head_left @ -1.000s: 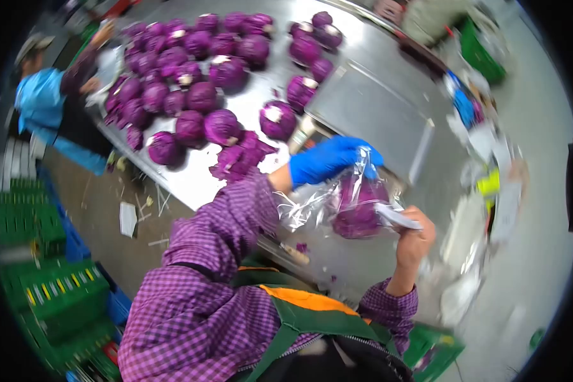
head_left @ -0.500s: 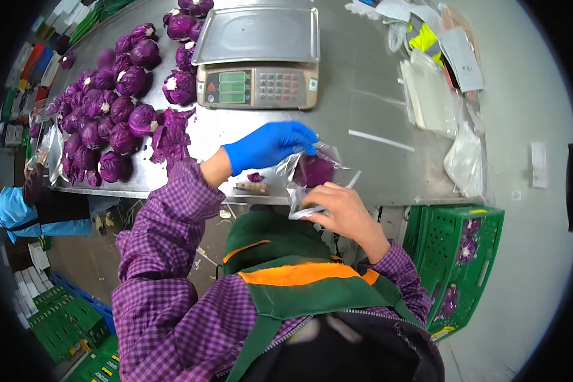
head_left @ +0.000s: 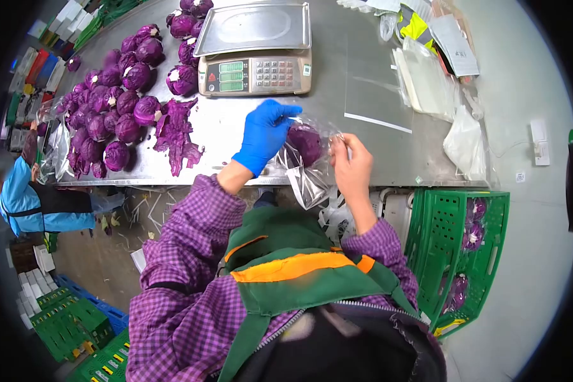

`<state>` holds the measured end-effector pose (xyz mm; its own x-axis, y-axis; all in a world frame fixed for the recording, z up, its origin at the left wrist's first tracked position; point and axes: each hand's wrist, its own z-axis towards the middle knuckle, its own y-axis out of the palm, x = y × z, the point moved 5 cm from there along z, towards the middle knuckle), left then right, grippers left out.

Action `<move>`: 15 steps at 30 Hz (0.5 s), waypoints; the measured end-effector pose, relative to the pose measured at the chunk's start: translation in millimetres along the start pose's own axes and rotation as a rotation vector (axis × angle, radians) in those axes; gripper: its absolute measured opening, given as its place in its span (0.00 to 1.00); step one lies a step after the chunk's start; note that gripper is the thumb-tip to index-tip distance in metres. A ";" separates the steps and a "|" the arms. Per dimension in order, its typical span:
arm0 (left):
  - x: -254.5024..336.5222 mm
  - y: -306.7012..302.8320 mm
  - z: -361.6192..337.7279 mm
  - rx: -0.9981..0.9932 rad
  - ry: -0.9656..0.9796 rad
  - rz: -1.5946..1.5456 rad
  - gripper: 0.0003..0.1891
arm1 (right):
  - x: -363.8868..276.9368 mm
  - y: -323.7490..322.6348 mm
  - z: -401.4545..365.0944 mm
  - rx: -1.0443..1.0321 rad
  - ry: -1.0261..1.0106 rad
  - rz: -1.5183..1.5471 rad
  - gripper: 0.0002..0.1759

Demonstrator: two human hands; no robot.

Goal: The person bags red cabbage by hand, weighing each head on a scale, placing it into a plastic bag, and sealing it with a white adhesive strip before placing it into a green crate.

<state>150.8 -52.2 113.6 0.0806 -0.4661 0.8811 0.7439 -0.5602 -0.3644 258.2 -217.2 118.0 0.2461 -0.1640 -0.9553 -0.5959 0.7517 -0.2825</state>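
A red cabbage (head_left: pixel 304 145) sits inside a clear plastic bag (head_left: pixel 307 186), held up at the front edge of the metal table. My left hand (head_left: pixel 266 135), in a blue glove, is closed on the bag's left side, thumb and fingers near its upper edge. On the other side my bare right hand (head_left: pixel 351 164) pinches the bag's right edge between fingertips. The lower end of the bag hangs loose below the cabbage, over the table's front edge. Loose purple leaves (head_left: pixel 175 137) lie left of my gloved hand.
A weighing scale (head_left: pixel 254 67) stands behind my hands. Many red cabbages (head_left: pixel 126 102) are piled to the left. Flat plastic bags (head_left: pixel 426 83) lie at the right. A green crate (head_left: pixel 426 235) with bagged cabbages stands right of me. Another person (head_left: pixel 41 197) is at the far left.
My right hand has moved up from the bag's lower end to its right edge. The left hand has shifted left, and the bag now hangs down below the cabbage.
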 end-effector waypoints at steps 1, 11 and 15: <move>27.4 -11.5 8.8 0.027 0.090 -0.045 0.16 | -17.3 -5.3 -5.8 -0.005 0.022 0.111 0.07; 51.7 -18.8 -46.4 -0.314 0.010 -0.183 0.16 | -7.4 1.6 -85.8 -0.255 0.060 0.184 0.06; 39.3 -7.6 -101.8 -0.180 0.045 0.108 0.24 | 11.3 -15.0 -124.6 -0.241 0.253 0.221 0.06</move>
<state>80.7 -136.0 120.3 0.1205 -0.5580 0.8210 0.6019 -0.6166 -0.5074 174.6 -309.9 100.6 -0.0857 -0.1892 -0.9782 -0.7824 0.6206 -0.0515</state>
